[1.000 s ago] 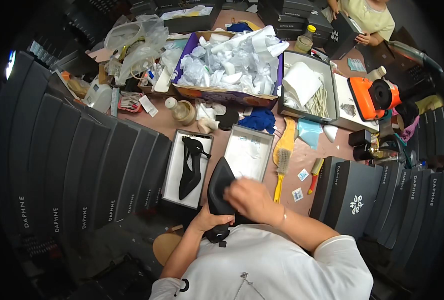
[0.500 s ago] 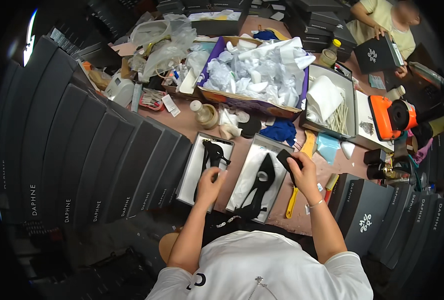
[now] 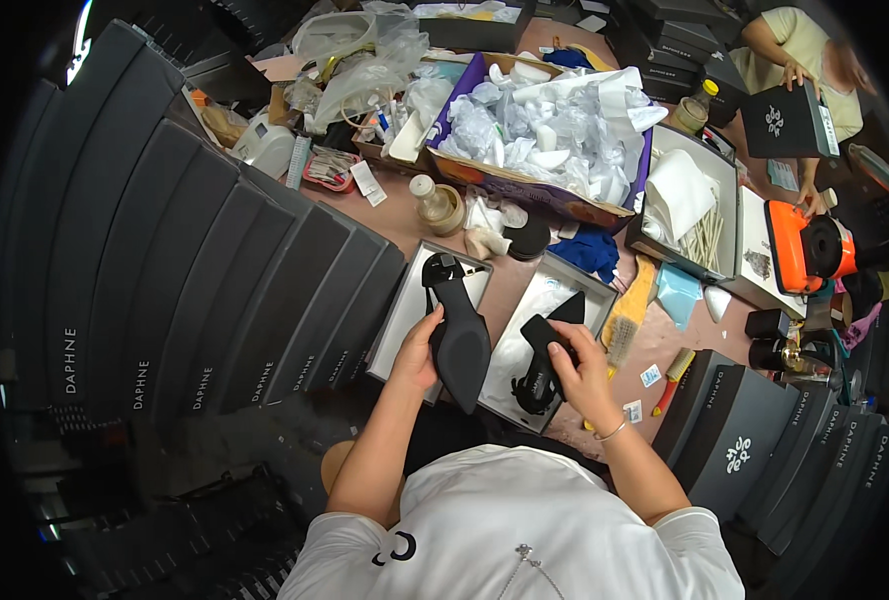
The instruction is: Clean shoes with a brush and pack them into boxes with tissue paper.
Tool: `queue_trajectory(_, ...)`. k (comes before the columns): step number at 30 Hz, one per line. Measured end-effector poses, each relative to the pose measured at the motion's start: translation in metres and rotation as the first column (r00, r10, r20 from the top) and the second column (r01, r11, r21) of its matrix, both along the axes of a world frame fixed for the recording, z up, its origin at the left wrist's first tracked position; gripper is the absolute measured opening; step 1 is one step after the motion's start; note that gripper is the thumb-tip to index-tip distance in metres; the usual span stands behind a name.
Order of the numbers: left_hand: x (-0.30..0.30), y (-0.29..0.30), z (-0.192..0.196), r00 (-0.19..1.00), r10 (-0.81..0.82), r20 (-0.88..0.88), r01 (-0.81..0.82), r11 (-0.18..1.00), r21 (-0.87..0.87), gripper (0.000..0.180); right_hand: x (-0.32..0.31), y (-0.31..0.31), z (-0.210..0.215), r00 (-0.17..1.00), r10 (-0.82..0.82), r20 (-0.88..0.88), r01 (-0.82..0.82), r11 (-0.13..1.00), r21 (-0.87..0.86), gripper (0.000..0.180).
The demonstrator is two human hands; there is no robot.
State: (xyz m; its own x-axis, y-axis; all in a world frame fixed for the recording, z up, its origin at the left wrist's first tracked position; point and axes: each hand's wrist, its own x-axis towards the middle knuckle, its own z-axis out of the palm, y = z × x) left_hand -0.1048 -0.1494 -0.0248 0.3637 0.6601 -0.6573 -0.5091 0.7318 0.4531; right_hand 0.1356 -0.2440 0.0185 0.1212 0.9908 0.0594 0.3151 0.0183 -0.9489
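Note:
My left hand (image 3: 420, 348) grips a black heeled shoe (image 3: 462, 352) by its side, the sole turned up and the pointed toe toward me. The shoe is over an open box (image 3: 403, 318) with a white inside. In my right hand (image 3: 583, 372), thumb and fingers close around a black rectangular block (image 3: 539, 334), whose kind I cannot make out. Below that hand, a second black shoe (image 3: 537, 388) lies on white paper in another open box (image 3: 505, 400), partly covered by the hand and block.
Dark shoeboxes (image 3: 205, 270) are stacked along my left, with more boxes (image 3: 735, 420) at right. Ahead stand a carton (image 3: 525, 180) of crumpled plastic and a pump bottle (image 3: 433, 205). A wooden brush (image 3: 630, 315) lies right. At far right, a person (image 3: 800, 50) handles a box.
My left hand has lifted the shoe out of the left box and turned its sole up. My right hand has moved left and down with the black block, over the other shoe.

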Motion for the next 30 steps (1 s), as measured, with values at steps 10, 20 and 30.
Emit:
queue_trajectory(10,0.053,-0.060,0.025,0.994,0.040,0.106,-0.047,0.997,0.061,0.032,-0.037,0.032,0.008,0.912,-0.075,0.404,-0.085,0.927,0.365,0.026)
queue_trajectory(20,0.027,-0.049,0.026,0.986,0.067,0.154,-0.079,0.994,0.072,0.032,0.008,-0.070,0.016,0.871,0.483,-0.092,-0.486,0.874,-0.007,0.018)
queue_trajectory(30,0.043,-0.063,0.042,0.979,0.043,0.200,-0.055,0.997,0.052,0.033,-0.029,-0.027,0.040,0.957,0.045,0.288,-0.132,0.947,0.292,0.038)
